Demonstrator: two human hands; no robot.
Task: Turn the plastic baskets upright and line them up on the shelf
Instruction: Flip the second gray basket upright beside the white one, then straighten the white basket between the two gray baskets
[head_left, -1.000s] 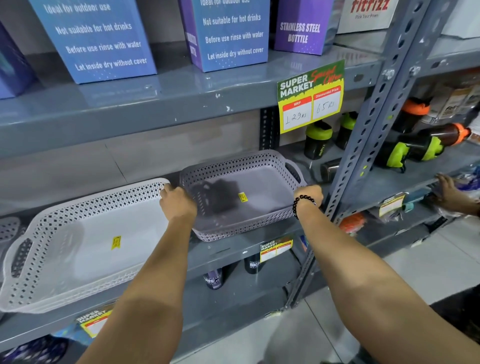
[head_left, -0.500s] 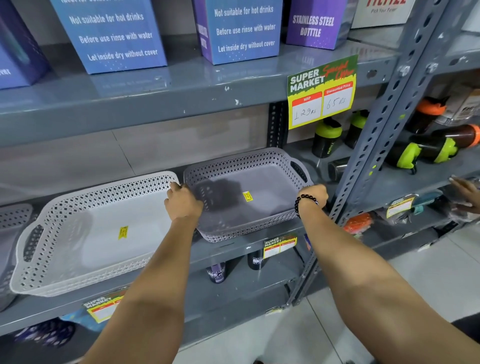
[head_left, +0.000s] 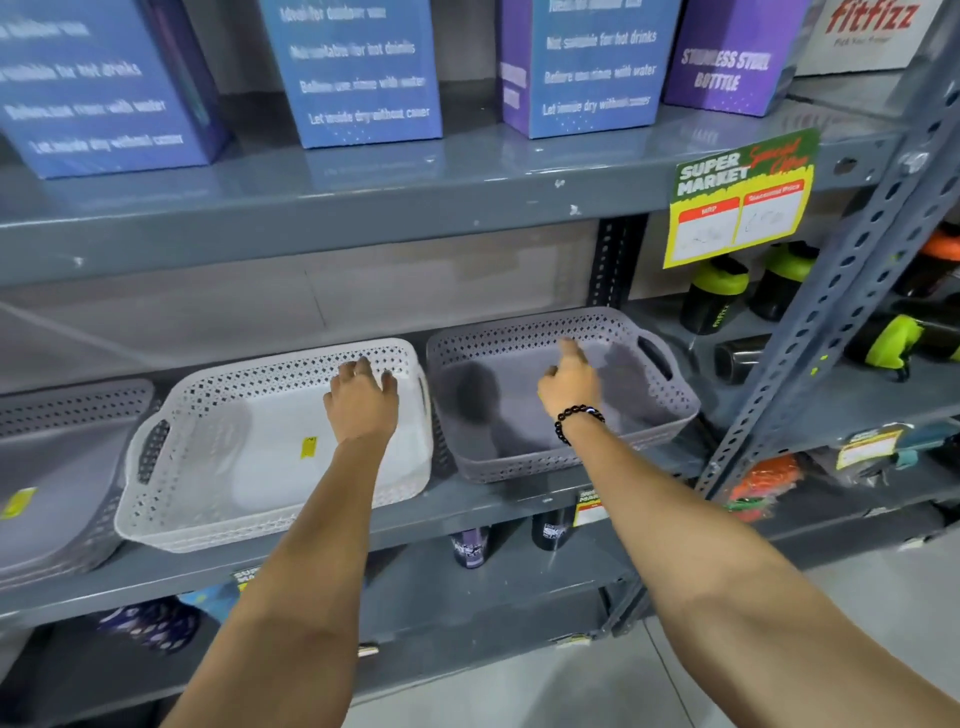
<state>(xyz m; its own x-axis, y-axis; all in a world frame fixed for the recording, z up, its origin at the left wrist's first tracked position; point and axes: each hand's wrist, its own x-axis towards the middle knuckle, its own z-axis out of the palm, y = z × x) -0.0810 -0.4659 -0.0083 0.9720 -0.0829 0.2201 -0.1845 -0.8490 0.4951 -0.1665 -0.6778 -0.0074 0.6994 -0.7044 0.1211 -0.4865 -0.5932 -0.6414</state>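
Nearest: two bare forearms, reaching up and forward from the bottom edge toward the middle shelf (head_left: 519, 499). On the right wrist, a bead bracelet (head_left: 577, 420).

Left hand (head_left: 363, 402): spread, palm down, over the right rear part of the white basket (head_left: 208, 467), fingers at or near its far wall; holding nothing, contact not certain. Probably placed there to nudge this basket into line.

Right hand (head_left: 570, 382): loosely curled, index finger out, above the floor of the grey basket (head_left: 519, 462); grasping nothing, apparently clear of its rim.

Both baskets: upright, open side up, side by side along the shelf's front edge, nearly touching, handles at the ends; grey one nearest the right upright post (head_left: 826, 312), tipped slightly, rear higher. At the left edge, a third basket (head_left: 62, 467), only partly visible, also upright.

Judgement: turning done for those shown; only squaring of the row left.

Farther: green-capped bottles (head_left: 717, 296) beyond the post. Above: price tag (head_left: 740, 202) on the upper shelf's lip, blue boxes (head_left: 358, 67) behind.
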